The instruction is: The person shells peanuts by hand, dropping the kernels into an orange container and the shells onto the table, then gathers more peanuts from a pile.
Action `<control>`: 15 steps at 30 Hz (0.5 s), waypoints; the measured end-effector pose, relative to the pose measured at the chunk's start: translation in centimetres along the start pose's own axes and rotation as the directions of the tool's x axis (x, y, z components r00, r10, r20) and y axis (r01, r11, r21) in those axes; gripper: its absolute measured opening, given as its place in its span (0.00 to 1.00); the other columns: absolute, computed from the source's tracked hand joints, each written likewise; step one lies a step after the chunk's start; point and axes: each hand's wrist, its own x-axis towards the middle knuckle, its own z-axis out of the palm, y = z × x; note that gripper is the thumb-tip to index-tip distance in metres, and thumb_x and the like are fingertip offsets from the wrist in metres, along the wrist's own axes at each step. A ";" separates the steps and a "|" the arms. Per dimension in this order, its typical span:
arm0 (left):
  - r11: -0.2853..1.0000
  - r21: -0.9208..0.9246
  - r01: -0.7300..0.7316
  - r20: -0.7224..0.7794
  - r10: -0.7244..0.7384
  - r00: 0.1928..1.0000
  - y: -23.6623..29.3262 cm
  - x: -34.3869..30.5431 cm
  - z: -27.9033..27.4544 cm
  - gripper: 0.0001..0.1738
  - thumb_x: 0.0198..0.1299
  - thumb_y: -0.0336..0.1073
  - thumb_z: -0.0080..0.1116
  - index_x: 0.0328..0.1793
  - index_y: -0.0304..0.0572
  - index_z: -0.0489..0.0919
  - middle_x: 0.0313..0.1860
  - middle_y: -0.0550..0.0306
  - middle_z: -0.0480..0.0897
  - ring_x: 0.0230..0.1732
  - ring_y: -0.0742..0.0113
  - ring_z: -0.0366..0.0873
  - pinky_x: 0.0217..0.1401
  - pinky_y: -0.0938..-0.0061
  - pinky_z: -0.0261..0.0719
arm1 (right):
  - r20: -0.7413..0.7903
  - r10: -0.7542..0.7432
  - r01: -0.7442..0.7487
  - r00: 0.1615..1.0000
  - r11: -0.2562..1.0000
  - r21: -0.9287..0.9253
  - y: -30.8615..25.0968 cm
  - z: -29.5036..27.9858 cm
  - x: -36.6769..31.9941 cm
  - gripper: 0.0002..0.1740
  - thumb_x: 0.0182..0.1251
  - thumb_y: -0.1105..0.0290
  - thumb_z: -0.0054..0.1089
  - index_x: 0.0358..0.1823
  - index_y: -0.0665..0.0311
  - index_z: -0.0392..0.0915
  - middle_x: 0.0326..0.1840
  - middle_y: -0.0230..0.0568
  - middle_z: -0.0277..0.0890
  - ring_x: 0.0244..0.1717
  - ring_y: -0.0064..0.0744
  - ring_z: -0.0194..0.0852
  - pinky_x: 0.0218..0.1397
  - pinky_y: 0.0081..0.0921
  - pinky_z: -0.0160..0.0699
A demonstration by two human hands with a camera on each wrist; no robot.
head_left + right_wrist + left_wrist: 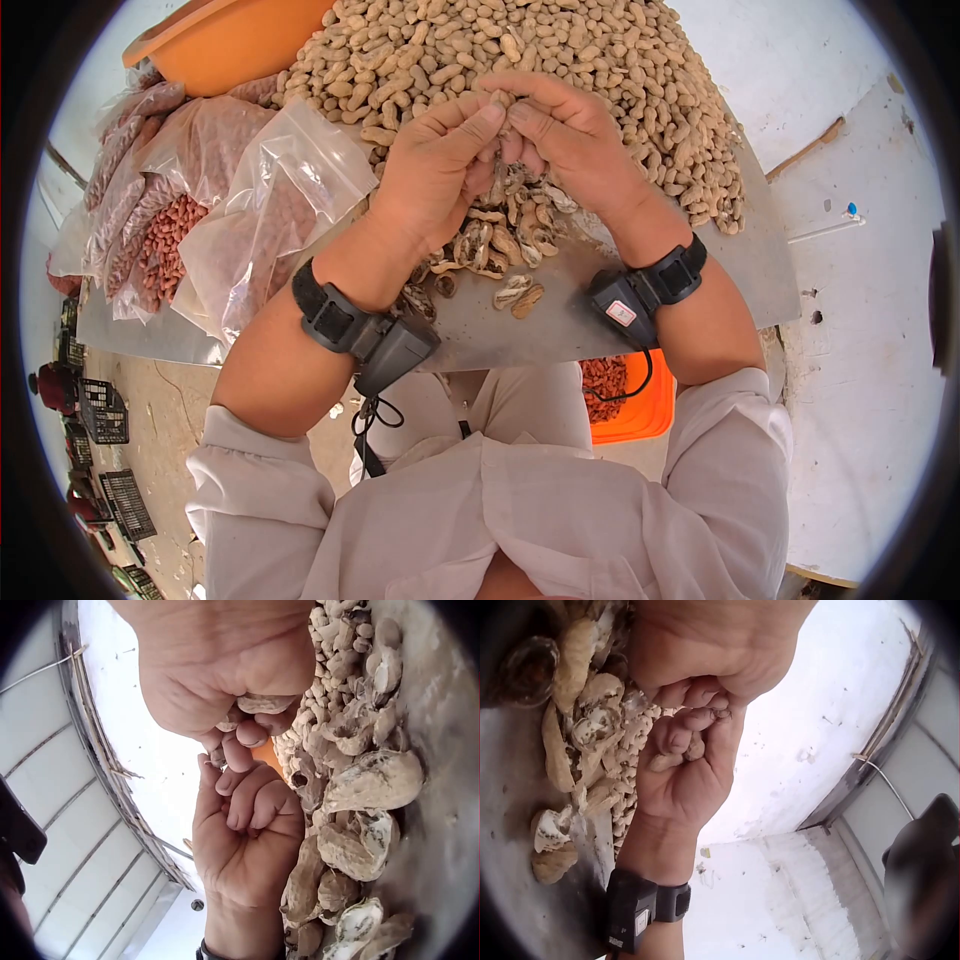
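Note:
In the head view the left hand [425, 165] and right hand [575, 140] meet fingertip to fingertip over the table, pinching a small peanut [503, 98] between them. The right wrist view shows this peanut [217, 757] largely covered by the fingers. Unshelled peanuts [266, 703] are also tucked in the curled fingers of the right hand [225, 667]; they show in the left wrist view [667, 761] too. The left hand [251, 840] has its other fingers curled toward the palm, where a bit of something reddish shows. Broken shells [500, 245] lie under the hands.
A large heap of unshelled peanuts [640, 90] covers the table's [470, 330] far part. At left are plastic bags of reddish kernels [175, 240] and an orange basin [235, 50]. An orange container [640, 410] with reddish contents stands below the near edge.

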 end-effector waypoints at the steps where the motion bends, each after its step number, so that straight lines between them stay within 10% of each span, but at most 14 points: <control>1: 1.000 0.000 0.007 -0.002 -0.007 1.000 0.1 0.0 0.1 0.09 0.66 0.37 0.50 0.39 0.40 0.75 0.25 0.65 0.72 0.19 0.82 0.57 0.21 0.87 0.55 | -0.003 -0.010 0.010 1.000 1.000 -0.004 0.0 0.0 0.0 0.17 0.66 0.71 0.49 0.56 0.61 0.74 0.22 0.29 0.72 0.21 0.12 0.63 0.24 0.11 0.64; 11: 0.986 -0.165 -0.019 0.003 0.020 1.000 -0.2 0.3 -0.5 0.06 0.67 0.37 0.49 0.42 0.45 0.73 0.23 0.67 0.68 0.18 0.80 0.55 0.21 0.85 0.54 | -0.373 -0.166 0.141 0.913 0.985 -0.096 1.1 -0.6 0.5 0.14 0.67 0.71 0.51 0.52 0.65 0.75 0.27 0.31 0.75 0.20 0.12 0.60 0.22 0.11 0.60; 15: 0.989 -0.145 -0.031 -0.017 0.029 0.999 -0.1 0.2 -0.2 0.06 0.67 0.36 0.48 0.44 0.44 0.73 0.23 0.67 0.69 0.18 0.80 0.57 0.20 0.86 0.56 | -0.230 -0.043 0.042 0.972 0.999 -0.010 0.7 -0.5 0.3 0.14 0.62 0.68 0.59 0.47 0.67 0.77 0.25 0.29 0.75 0.22 0.12 0.65 0.23 0.13 0.64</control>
